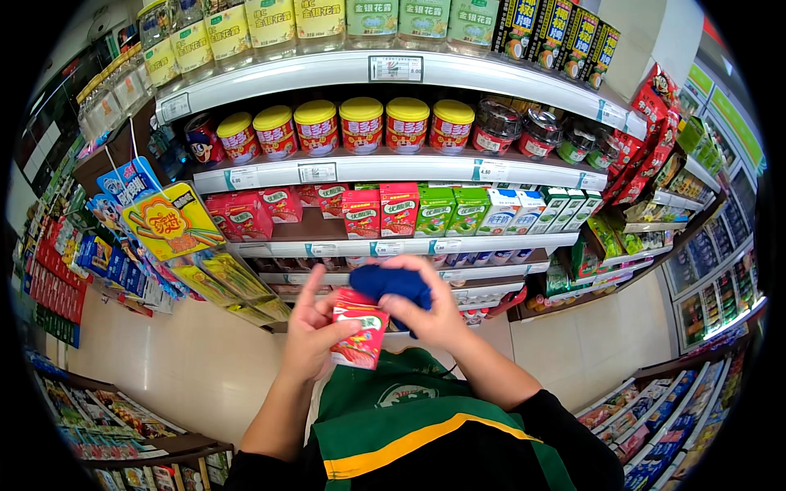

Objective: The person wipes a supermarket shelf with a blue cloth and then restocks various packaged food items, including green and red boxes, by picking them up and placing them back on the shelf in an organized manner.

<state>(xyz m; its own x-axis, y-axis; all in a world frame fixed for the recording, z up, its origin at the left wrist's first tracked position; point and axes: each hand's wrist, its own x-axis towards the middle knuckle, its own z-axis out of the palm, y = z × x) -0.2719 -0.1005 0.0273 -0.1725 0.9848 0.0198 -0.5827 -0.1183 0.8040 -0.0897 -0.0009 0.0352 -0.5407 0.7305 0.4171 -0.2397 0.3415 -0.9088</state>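
My left hand (312, 334) grips a red drink carton (359, 344) in front of my green apron, thumb across its printed face. A bunched dark blue cloth (387, 283) is in my right hand (433, 310), at the top end of the carton. Beyond my hands, more red drink cartons (399, 212) stand on a shelf, with loose gaps among those at its left. Beside them are green cartons (436, 212) and white-and-blue milk cartons (502, 212).
Yellow-lidded cans (362, 126) and dark-lidded tubs (494, 126) line the shelf above. Bottles (319, 24) stand on the top one. Hanging candy packs (172, 220) jut out at the left. Tiled floor (571, 344) lies below, with more shelving (669, 423) behind at the right.
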